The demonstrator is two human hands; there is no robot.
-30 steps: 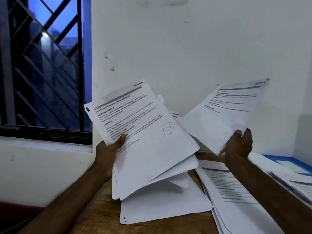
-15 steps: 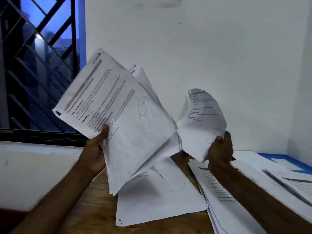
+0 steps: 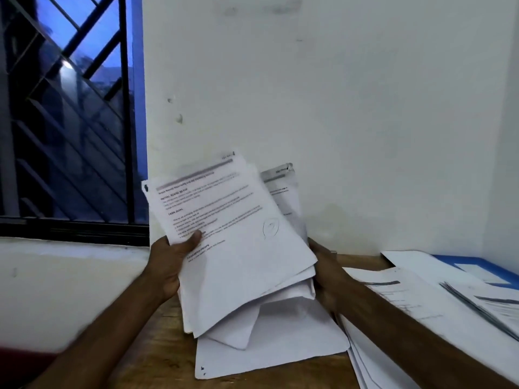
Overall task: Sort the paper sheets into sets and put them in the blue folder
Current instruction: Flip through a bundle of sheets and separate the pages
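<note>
The top printed sheet [image 3: 230, 220] carries bold headings reading "INITIAL SCENE SETUP" and "TASK GOAL"; its smaller lines and the other paper sheets [image 3: 282, 189] are too blurred.

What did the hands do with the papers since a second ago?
The right hand swung its loose sheet left, behind the stack, and now grips the stack's right edge. The left hand still holds the stack, thumb on top. The table sheet, side piles and blue folder stayed put.

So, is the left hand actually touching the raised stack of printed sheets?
Touching. The head view shows the left hand gripping the stack, thumb on its top sheet.
</note>
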